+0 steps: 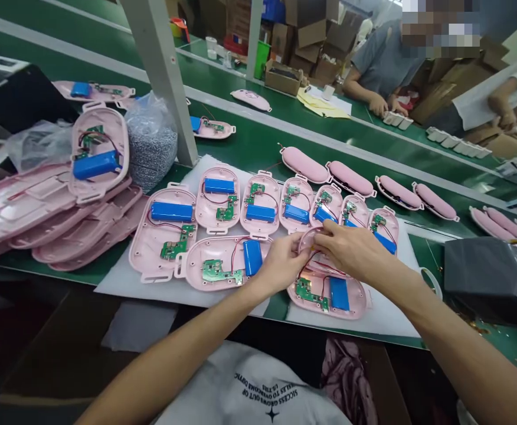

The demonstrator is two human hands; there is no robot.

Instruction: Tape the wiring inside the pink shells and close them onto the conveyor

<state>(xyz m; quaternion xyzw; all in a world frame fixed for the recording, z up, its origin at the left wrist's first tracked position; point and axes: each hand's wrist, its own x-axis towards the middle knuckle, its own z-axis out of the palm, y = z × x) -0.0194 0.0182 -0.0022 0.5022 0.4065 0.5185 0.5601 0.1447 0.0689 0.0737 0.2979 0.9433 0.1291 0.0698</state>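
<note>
My left hand (282, 261) and my right hand (351, 251) meet over a white foam sheet (121, 282), both closed on a thin pink ring-shaped part (308, 239) with red wires. Just below them lies an open pink shell (329, 295) with a green circuit board and a blue battery. Another open pink shell (221, 262) lies left of my left hand. Behind the hands stands a row of several open pink shells (258, 203), each with a blue battery and a board.
A stack of empty pink shells (50, 218) lies at left beside a bag of small grey parts (152, 141). Closed pink units (351, 177) ride the green belt. A black device (488, 277) sits at right. Another person (382, 65) works across the belt.
</note>
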